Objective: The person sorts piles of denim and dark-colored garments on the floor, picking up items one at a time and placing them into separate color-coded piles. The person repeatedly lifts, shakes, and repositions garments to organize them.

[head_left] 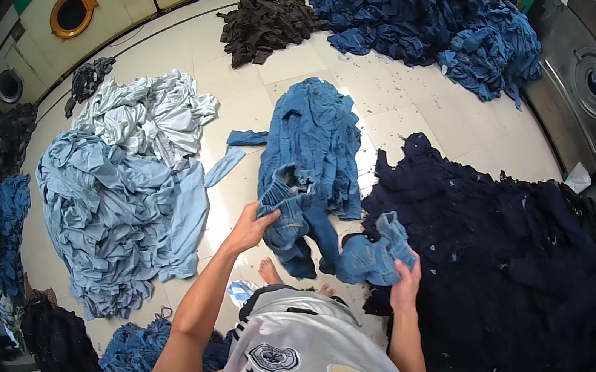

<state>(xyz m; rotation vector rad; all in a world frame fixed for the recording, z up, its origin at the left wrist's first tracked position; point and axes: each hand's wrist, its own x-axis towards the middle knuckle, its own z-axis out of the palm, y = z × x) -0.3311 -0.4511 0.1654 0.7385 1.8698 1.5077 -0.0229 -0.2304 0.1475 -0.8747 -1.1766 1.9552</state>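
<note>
My left hand point(250, 227) is closed on the gathered waistband of a pair of blue jeans point(290, 225), whose legs hang down. Lower and to the right, my right hand point(406, 283) grips a bunched piece of blue denim point(369, 261). Whether the two pieces are parts of one garment, I cannot tell. Just beyond my hands lies a long heap of mid-blue denim point(313, 119) on the floor. To the right of my right hand spreads a wide pile of dark navy clothes point(491, 258).
Light-blue clothes point(120, 218) and whitish ones point(151, 115) are heaped at the left. Farther off are a dark brown pile point(268, 24) and a tall blue pile point(410, 6). Washing machines line the walls, one with an orange door ring point(89, 0). Lint litters the tiled floor point(383, 90).
</note>
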